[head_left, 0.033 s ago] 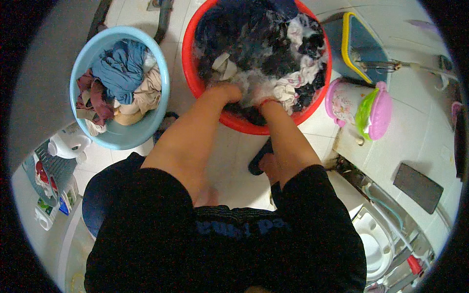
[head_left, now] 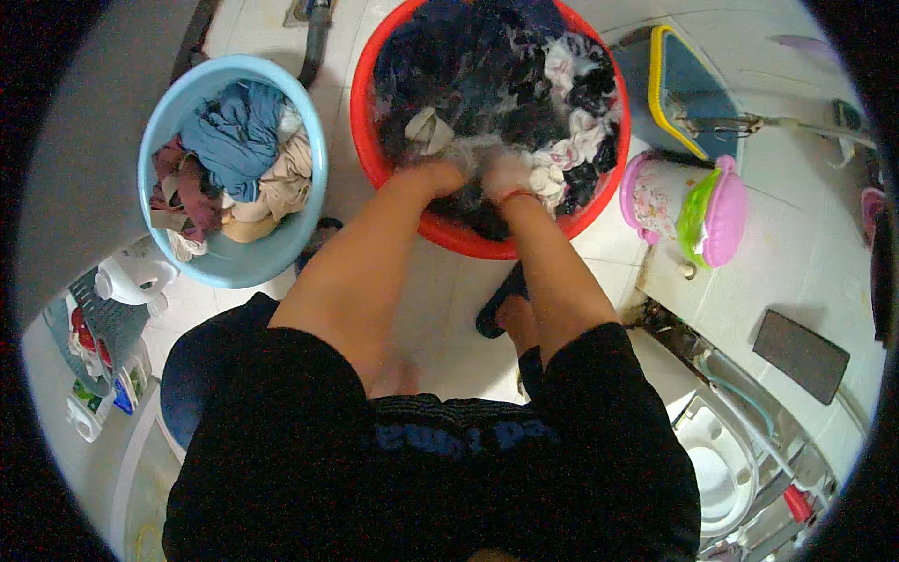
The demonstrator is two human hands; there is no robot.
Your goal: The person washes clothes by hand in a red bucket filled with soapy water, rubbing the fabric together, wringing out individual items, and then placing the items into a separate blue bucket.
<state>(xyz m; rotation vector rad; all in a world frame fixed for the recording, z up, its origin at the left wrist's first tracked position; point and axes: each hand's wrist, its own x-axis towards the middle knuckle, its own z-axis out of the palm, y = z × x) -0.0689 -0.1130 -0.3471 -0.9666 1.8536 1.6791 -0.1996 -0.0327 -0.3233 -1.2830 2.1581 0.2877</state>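
Observation:
A red basin (head_left: 359, 103) holds soapy water and a pile of wet clothes, mostly dark cloth (head_left: 449, 56). Both my hands reach into its near side, close together. My left hand (head_left: 446, 172) is partly under the water, next to a beige piece of cloth (head_left: 429, 131). My right hand (head_left: 507, 174), with a red band at the wrist, is smeared by motion beside white patterned cloth (head_left: 579, 140). The fingers of both hands are hidden by water and blur, so what they hold cannot be made out.
A light blue basin (head_left: 314, 201) of blue, maroon and beige clothes stands at left. A pink-lidded bucket (head_left: 660, 197) and a grey-blue bin with a yellow rim (head_left: 660, 89) stand at right. White bottles (head_left: 136, 279) sit at lower left; a dark flat slab (head_left: 802, 356) lies at right.
More of my right hand shows above the water, and the splash around the hands is smaller. My left arm has hardly moved. The whole view has shifted very slightly.

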